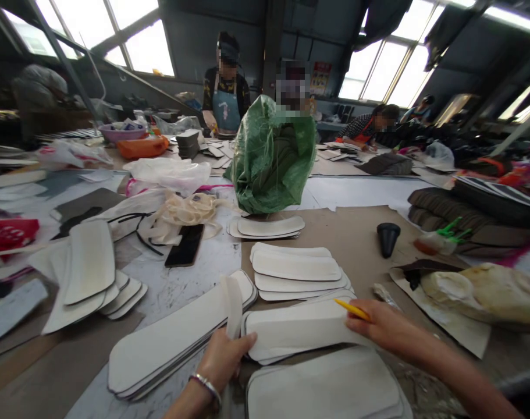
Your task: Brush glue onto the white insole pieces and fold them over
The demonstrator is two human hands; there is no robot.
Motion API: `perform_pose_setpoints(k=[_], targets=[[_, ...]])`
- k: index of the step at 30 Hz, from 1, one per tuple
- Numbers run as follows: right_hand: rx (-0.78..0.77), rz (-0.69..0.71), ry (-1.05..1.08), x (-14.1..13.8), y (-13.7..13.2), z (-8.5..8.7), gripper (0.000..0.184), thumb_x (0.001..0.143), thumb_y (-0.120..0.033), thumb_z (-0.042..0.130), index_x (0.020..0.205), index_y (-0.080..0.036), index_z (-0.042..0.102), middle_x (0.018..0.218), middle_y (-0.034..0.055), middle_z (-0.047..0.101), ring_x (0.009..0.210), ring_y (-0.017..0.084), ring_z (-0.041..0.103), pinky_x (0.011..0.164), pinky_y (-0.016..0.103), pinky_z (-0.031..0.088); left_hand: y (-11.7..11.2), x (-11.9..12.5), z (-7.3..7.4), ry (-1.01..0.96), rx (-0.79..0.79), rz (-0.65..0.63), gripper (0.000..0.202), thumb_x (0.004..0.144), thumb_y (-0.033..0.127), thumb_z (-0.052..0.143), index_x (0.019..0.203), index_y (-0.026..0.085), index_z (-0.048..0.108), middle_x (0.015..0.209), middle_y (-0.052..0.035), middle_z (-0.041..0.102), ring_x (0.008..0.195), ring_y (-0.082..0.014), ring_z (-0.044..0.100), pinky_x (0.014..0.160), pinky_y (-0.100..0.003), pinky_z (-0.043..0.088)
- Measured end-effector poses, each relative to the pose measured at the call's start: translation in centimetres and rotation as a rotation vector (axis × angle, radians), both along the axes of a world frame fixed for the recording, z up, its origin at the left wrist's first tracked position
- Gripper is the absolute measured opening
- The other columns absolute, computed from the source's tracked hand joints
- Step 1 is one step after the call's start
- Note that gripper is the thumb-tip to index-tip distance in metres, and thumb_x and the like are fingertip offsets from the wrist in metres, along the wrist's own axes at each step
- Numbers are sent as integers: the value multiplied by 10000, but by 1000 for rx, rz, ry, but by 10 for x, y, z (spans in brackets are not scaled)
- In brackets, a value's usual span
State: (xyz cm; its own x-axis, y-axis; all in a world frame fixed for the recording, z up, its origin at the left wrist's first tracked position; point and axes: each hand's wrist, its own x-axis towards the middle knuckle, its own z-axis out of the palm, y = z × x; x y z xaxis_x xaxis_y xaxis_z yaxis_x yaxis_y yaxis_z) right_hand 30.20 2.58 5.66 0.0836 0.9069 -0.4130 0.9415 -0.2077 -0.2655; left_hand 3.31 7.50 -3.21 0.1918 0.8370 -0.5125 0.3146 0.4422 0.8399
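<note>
My left hand (223,358), with a bracelet at the wrist, is closed on a pale fabric strip (233,305). The strip stands up past the fingers and hangs below them. Its thumb lies at the left end of a stack of white, round-cornered panels (295,331). My right hand (376,323) is closed round a slim yellow pointed tool (352,308) at the right end of that stack. The tool's exact kind is unclear. A longer panel stack (173,343) slants away on the left, and a wider panel stack (326,384) lies nearest me.
More panels (295,265) lie ahead, and others (90,262) at left. A phone (185,245), bundled cream strips (192,212), a green sack (273,157), a black cone-shaped cup (387,238) and a stained bag (478,291) are around. People work across the table.
</note>
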Motion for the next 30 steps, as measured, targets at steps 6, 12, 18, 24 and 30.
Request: perform_pose_setpoints(k=[6, 12, 18, 24, 30], targets=[[58, -88, -333, -8, -4, -9, 214, 816, -287, 373, 870, -195, 559, 856, 96, 643, 824, 254, 588, 650, 321, 388, -4, 2, 7, 63, 37, -32, 335, 567, 454, 532, 408, 217, 357, 219, 69, 312, 245, -72, 253, 337, -221, 136], [52, -77, -405, -18, 10, -12, 170, 800, -233, 419, 825, -179, 578, 825, 105, 657, 781, 277, 605, 607, 339, 406, -7, 3, 14, 153, 31, -50, 340, 583, 464, 508, 397, 230, 347, 223, 52, 331, 253, -79, 271, 356, -230, 163], [33, -51, -409, -10, 17, -20, 159, 782, -279, 480, 822, -174, 592, 799, 104, 662, 763, 271, 610, 604, 331, 413, -10, 6, 18, 178, 26, -32, 335, 569, 487, 528, 450, 231, 347, 240, 64, 331, 273, -79, 281, 367, -228, 180], [34, -43, -388, -5, 18, -28, 159, 780, -307, 491, 813, -182, 585, 798, 92, 657, 769, 254, 607, 606, 309, 401, -10, 8, 14, 202, 4, -1, 347, 576, 493, 523, 467, 222, 336, 249, 81, 321, 268, -66, 271, 345, -209, 163], [104, -102, -392, 4, 12, -25, 130, 799, -297, 471, 838, -191, 535, 845, 61, 629, 772, 236, 597, 579, 291, 384, -11, 8, 11, 213, -4, -29, 378, 576, 524, 521, 437, 211, 361, 252, 66, 338, 264, -74, 295, 335, -208, 193]])
